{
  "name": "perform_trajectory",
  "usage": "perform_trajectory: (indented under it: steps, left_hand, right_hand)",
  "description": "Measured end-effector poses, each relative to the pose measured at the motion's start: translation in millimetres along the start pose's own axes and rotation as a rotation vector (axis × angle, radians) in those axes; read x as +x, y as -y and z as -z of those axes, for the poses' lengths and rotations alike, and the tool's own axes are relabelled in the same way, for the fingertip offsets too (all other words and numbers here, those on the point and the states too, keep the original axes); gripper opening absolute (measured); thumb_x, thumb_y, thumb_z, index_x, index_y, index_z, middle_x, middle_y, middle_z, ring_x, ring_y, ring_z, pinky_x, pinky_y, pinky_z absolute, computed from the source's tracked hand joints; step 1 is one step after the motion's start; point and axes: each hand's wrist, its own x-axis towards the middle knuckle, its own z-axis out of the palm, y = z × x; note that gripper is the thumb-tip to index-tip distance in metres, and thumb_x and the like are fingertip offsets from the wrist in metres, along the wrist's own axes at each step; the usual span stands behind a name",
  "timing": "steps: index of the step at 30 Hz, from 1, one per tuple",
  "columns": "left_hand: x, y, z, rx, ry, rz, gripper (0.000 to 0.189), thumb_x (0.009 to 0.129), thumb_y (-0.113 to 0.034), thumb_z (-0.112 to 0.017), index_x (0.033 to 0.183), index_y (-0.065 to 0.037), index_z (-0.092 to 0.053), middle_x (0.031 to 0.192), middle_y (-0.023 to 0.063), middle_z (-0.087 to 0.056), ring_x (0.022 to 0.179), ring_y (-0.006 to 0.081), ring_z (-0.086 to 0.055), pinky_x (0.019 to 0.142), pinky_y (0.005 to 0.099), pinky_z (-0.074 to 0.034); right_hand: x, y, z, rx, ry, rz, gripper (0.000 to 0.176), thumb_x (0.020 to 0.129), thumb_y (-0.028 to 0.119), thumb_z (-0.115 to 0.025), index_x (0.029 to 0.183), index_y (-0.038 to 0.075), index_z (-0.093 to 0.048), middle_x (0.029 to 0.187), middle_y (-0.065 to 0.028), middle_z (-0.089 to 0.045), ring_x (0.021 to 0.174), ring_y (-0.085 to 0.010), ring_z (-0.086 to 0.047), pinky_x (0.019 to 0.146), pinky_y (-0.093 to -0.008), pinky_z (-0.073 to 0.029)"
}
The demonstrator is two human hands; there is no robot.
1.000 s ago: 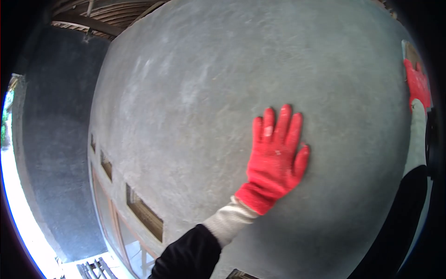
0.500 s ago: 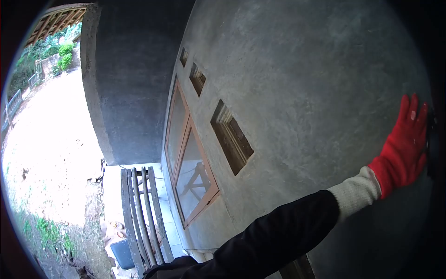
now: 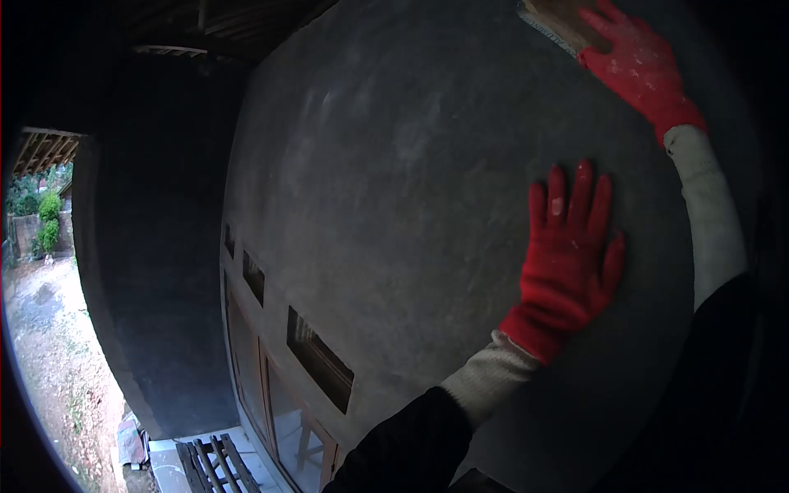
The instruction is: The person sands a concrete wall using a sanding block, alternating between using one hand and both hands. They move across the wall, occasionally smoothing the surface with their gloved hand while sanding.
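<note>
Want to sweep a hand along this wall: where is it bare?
Bare plaster spreads left of the left hand, down to the vent openings. It is crowded at upper right, where the right hand holds a wooden float.

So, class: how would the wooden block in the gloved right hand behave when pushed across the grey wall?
The wooden block looks flat-edged and rigid, so it probably slides without bending or rolling. The right hand alone holds it high, so likely light. The wall looks rough: expect drag.
</note>
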Motion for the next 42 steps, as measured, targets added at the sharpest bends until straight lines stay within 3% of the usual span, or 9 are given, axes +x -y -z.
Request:
perform_trajectory:
  steps: [6,8,10,15,18,24,28,36,42]
  left_hand:
    - [2,1,6,-0.025,0.025,0.059,0.066,0.091,-0.029,-0.054,0.145,0.004,-0.034,0.148,0.0264,-0.034,0.135,0.0505,-0.032,0.112,0.0592,-0.022]
    - [3,0,6,-0.062,0.063,0.088,0.067,0.092,-0.028,-0.054,0.145,0.005,-0.032,0.148,0.0264,-0.035,0.135,0.0509,-0.032,0.113,0.059,-0.022]
    - [1,1,3,-0.093,0.043,0.079,0.067,0.092,-0.025,-0.055,0.146,0.006,-0.031,0.148,0.0264,-0.036,0.135,0.0506,-0.032,0.113,0.0586,-0.022]
    - [-3,6,4,-0.218,-0.051,0.096,0.068,0.089,-0.017,-0.058,0.147,0.006,-0.029,0.147,0.0266,-0.037,0.135,0.0499,-0.033,0.113,0.0576,-0.023]
    - [-3,44,16,-0.394,-0.19,0.037,0.067,0.087,-0.014,-0.059,0.145,0.007,-0.032,0.145,0.0272,-0.039,0.136,0.0498,-0.033,0.113,0.0567,-0.024]
    - [-6,162,80,-0.006,0.06,-0.012,0.061,0.089,-0.024,-0.058,0.141,0.002,-0.042,0.146,0.0228,-0.039,0.131,0.0486,-0.036,0.111,0.0578,-0.024]
    - [-5,156,78,0.061,0.193,-0.094,0.061,0.091,-0.034,-0.053,0.139,0.002,-0.043,0.145,0.0221,-0.039,0.131,0.0481,-0.034,0.11,0.0592,-0.024]
    - [-8,162,82,-0.064,0.165,-0.066,0.061,0.086,-0.026,-0.061,0.139,0.0,-0.046,0.144,0.0231,-0.041,0.127,0.0487,-0.039,0.108,0.058,-0.027]
    - [-1,252,116,0.051,-0.101,0.001,0.049,0.084,-0.014,-0.063,0.13,0.0,-0.054,0.132,0.0221,-0.052,0.122,0.045,-0.048,0.104,0.0524,-0.036]
  right_hand:
    - [45,-189,-32,-0.186,-0.078,-0.472,0.073,0.085,0.057,-0.056,0.146,0.019,-0.043,0.151,-0.0079,-0.04,0.125,-0.0314,-0.052,0.102,-0.0409,-0.043]
    - [51,-228,-39,0.098,-0.073,-0.679,0.074,0.085,0.062,-0.051,0.147,0.021,-0.042,0.153,-0.0083,-0.038,0.131,-0.0328,-0.047,0.106,-0.0433,-0.038]
    - [56,-150,-34,-0.315,-0.065,-0.581,0.074,0.085,0.063,-0.05,0.146,0.021,-0.043,0.152,-0.0094,-0.039,0.132,-0.0335,-0.047,0.106,-0.0438,-0.039]
    - [44,56,-52,-0.072,0.087,0.125,0.061,0.084,0.049,-0.06,0.138,0.02,-0.053,0.149,-0.0057,-0.043,0.128,-0.0293,-0.049,0.107,-0.0402,-0.04]
    - [66,15,-50,-0.066,0.016,-0.08,0.061,0.085,0.05,-0.059,0.137,0.018,-0.055,0.147,-0.0062,-0.046,0.129,-0.0286,-0.049,0.107,-0.0385,-0.04]
    - [79,-196,-30,-0.192,-0.119,-0.734,0.084,0.084,0.065,-0.052,0.148,0.012,-0.04,0.151,-0.0154,-0.04,0.14,-0.0302,-0.037,0.113,-0.041,-0.03]
    - [109,-173,-71,-0.386,-0.081,-0.716,0.087,0.083,0.065,-0.053,0.148,0.01,-0.039,0.151,-0.0155,-0.04,0.14,-0.0291,-0.037,0.113,-0.0419,-0.03]
    - [123,174,-104,0.116,0.15,0.017,0.063,0.075,0.048,-0.06,0.125,0.01,-0.063,0.138,-0.0137,-0.052,0.122,-0.0344,-0.052,0.106,-0.0418,-0.038]
    - [130,54,-86,-0.123,-0.027,-0.391,0.073,0.081,0.056,-0.058,0.14,0.013,-0.051,0.143,-0.0106,-0.05,0.132,-0.0295,-0.047,0.108,-0.0407,-0.037]
